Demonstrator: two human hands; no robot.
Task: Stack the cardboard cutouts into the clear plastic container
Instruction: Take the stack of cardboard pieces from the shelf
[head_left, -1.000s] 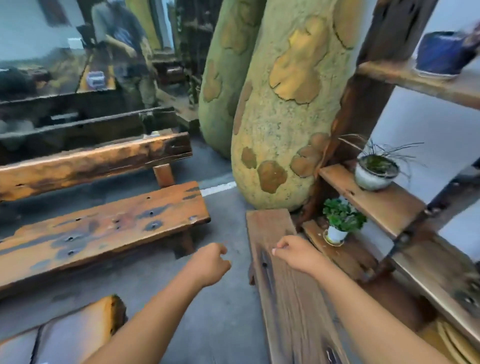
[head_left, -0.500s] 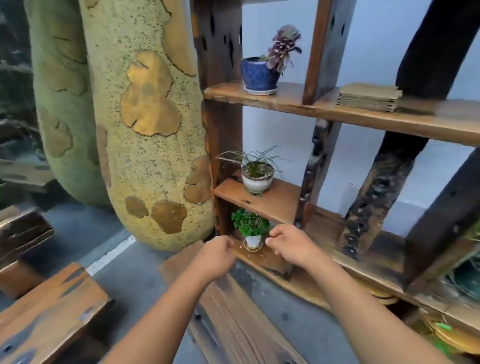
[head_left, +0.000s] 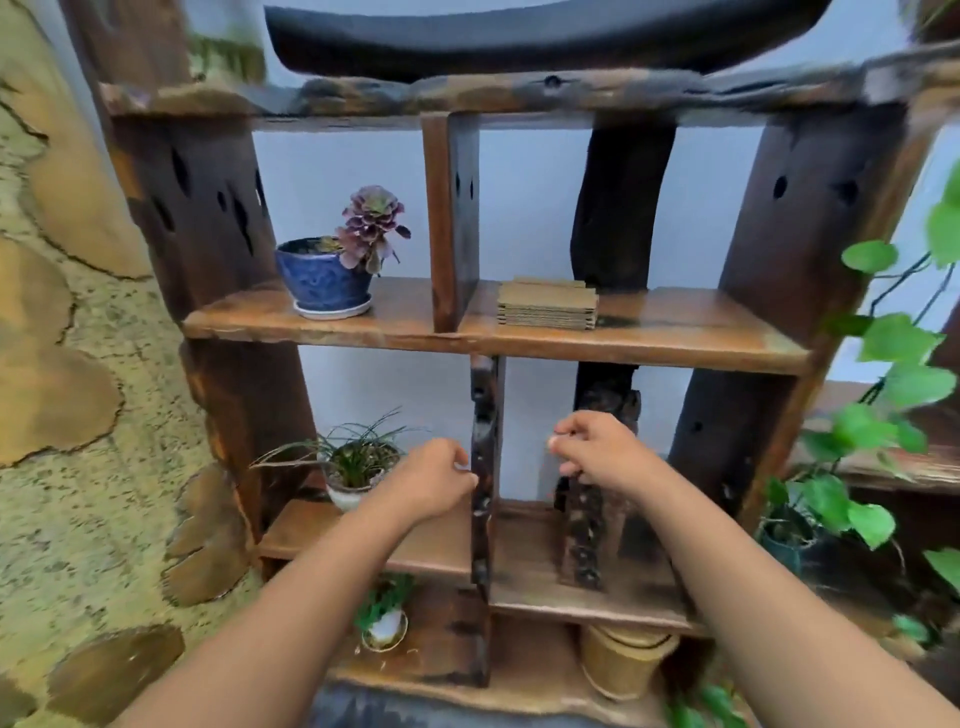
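— Holding anything yet? The left hand (head_left: 434, 480) and right hand (head_left: 597, 449) look curled.

— Each grip is loosely closed on nothing, fingers folded in, both hovering in front of the lower shelf (head_left: 441, 540) near the dark upright post (head_left: 483, 467).

— And the cardboard cutouts (head_left: 545, 304)?

— One neat pile on the shelf above (head_left: 649, 332), right of the divider (head_left: 452, 218), well apart from both hands. The blue plant pot (head_left: 322, 280) sits left of that divider.

— The clear plastic container?

— Not in view; blur at the edges may hide it.

— So how to start well?

— I'd raise both hands, open them wide, and take the pile by its two short sides, squeezing evenly so the stack stays squared and nothing slides toward the shelf edge.
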